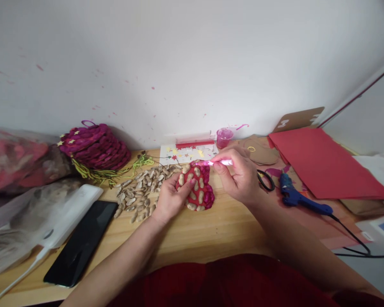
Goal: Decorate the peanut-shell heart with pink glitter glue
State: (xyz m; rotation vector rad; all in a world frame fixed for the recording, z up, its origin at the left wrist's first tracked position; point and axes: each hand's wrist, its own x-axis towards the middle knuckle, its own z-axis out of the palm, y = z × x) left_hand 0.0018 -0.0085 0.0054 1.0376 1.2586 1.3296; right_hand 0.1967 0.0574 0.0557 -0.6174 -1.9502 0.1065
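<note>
Head view: right of a black phone and strewn peanut shells on the worktop, clasping in the left hand a red peanut-studded piece; pinching a white-handled paintbrush at its upper edge in the right hand, left of a blue glue gun.

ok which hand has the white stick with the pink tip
The right hand, pinching the white stick between thumb and fingers; the left hand instead holds the red peanut-studded piece.
</note>
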